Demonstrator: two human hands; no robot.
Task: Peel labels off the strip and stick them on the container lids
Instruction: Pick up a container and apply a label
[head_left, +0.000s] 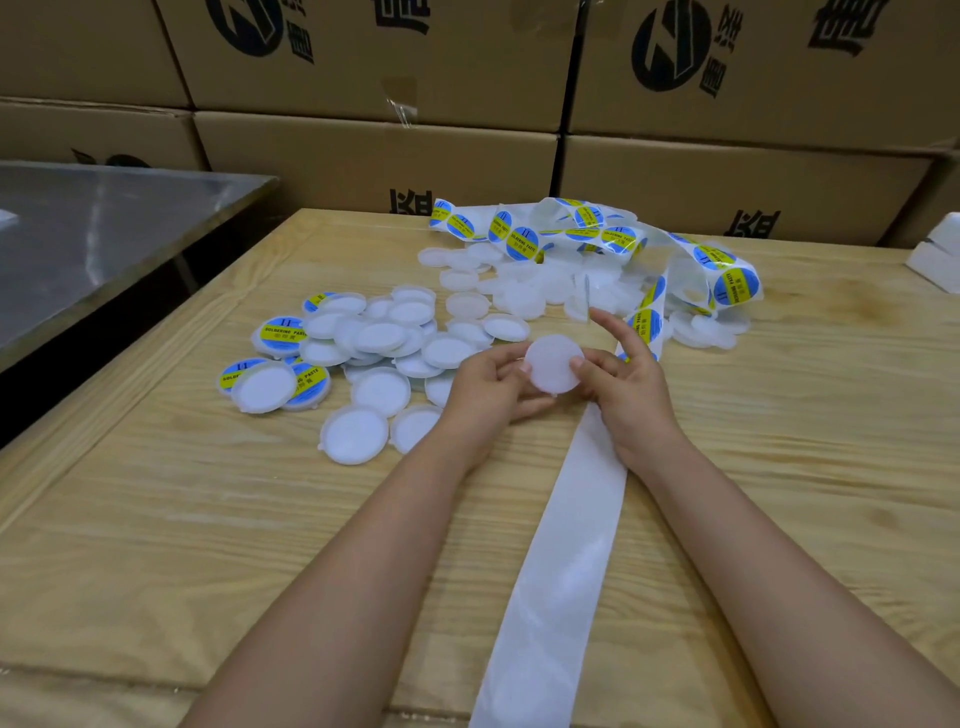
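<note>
A round translucent white lid (554, 361) is held just above the wooden table (208, 519) between both hands. My left hand (485, 389) grips its left edge with thumb and fingers. My right hand (626, 379) pinches its right edge, index finger stretched up. The label strip (563, 561) runs from the near edge under my right hand; its near part is bare white backing. Farther back it coils with blue-and-yellow round labels (522, 242). The face of the held lid shows no label.
A heap of lids (384, 348) lies left of my hands, a few bearing blue-and-yellow labels (283, 330). Several plain lids (524, 291) lie under the coiled strip. Cardboard boxes (379, 156) wall the back. A metal table (104, 234) stands at left, white foam (937, 254) at right.
</note>
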